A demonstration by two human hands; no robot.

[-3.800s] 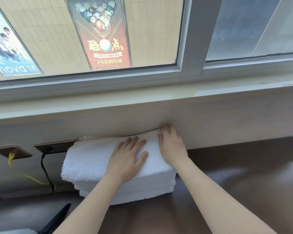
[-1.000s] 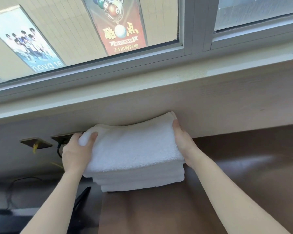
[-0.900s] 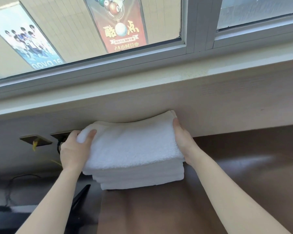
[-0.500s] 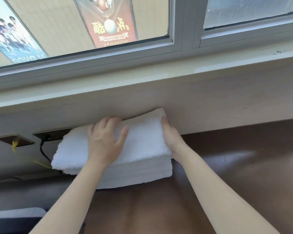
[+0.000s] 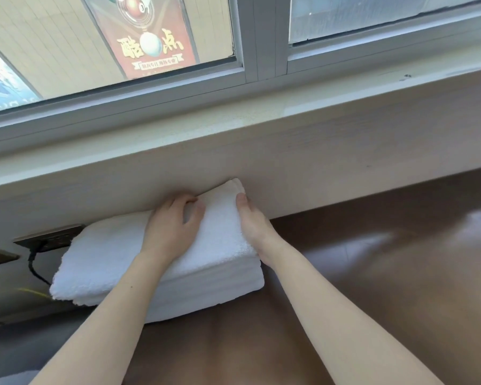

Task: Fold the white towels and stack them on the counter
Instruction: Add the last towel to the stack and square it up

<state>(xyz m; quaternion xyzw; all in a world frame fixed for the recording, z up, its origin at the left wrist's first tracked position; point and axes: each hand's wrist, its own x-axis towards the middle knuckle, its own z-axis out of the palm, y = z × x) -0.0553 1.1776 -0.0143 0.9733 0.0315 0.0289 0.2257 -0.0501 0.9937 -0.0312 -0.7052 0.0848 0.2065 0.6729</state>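
L hand (image 5: 172, 226), fingers curled atop stack (image 5: 109, 254), grip unclear; R hand (image 5: 254, 226) clasps its edge. Risk: lopsided push skews it toward L hand.

The counter (image 5: 372, 287) was a dark brown, glossy surface that caught soft pale reflections toward its right side. Along its far edge it met a pale wood-grain panel (image 5: 345, 168) that rose upright behind it. Directly on the brown surface lay a stack of white towels (image 5: 103, 259), folded flat and piled several deep, its long side set along the panel and its far right corner touching it. The top towel overhung the lower ones on the left. Left of the stack the surface looked grey and dim, and what lay there could not be made out.
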